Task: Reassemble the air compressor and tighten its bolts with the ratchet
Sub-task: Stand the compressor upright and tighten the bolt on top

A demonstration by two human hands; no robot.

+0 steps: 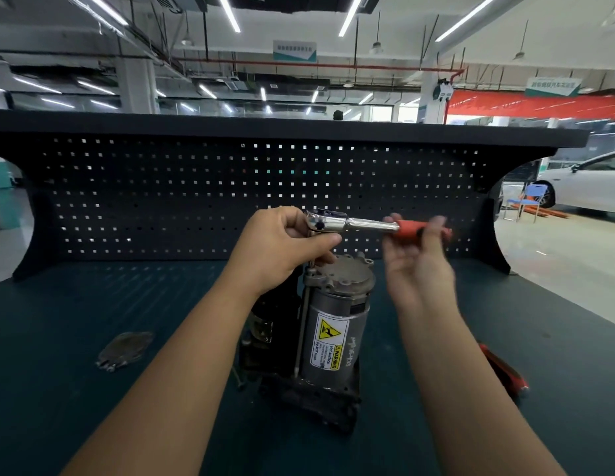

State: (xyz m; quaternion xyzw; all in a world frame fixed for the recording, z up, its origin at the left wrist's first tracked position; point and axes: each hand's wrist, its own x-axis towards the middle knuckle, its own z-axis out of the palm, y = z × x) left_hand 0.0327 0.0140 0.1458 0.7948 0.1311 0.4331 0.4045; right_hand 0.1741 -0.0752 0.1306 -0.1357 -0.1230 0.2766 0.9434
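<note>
Both left hand and right hand grip ratchet.

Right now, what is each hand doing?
Left hand: grips the ratchet at its head.
Right hand: holds the ratchet's red handle; motion-blurred.

Left hand and right hand raised, both gripping.

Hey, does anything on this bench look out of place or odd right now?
One thing: a flat grey metal part lies loose on the bench, left of the upright air compressor and apart from it. Nothing looks spilled or broken.
</note>
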